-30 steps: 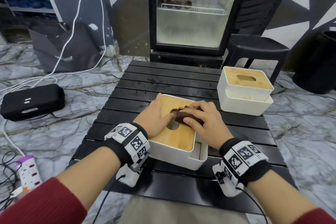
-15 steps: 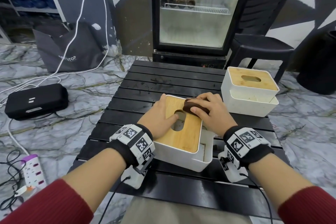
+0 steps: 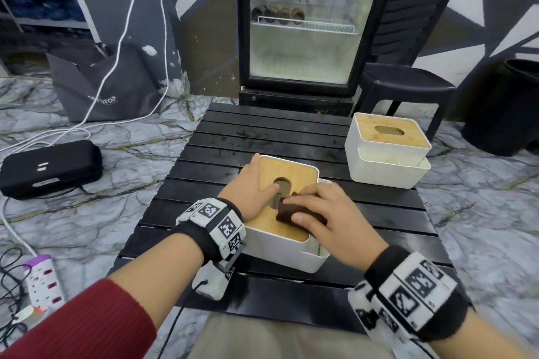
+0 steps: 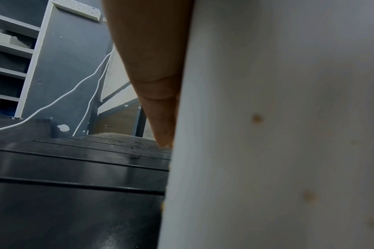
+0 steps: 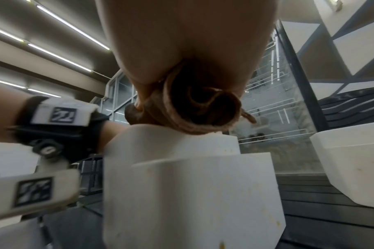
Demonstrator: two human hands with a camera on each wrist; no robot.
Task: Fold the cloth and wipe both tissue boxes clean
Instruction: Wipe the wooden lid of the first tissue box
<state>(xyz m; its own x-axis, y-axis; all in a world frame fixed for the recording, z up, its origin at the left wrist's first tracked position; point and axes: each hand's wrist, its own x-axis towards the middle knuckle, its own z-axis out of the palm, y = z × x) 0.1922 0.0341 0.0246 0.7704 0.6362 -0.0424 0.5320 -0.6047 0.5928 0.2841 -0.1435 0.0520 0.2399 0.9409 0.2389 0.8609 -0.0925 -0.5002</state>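
On the near tissue box [image 3: 291, 253], at the near right part of its wooden lid [image 3: 294, 173]: right hand [image 3: 329, 218] curled round a folded brown cloth [image 3: 287, 211], pressing it down beside the lid's oval slot. Left of that slot: left hand [image 3: 252, 188] flat on the lid, fingers straight, thumb along the box's left edge. Beyond the near box, to its right, well apart on the black slatted table [image 3: 262, 131]: second tissue box [image 3: 385, 151]. Behind that table: glass-door fridge [image 3: 303, 17].
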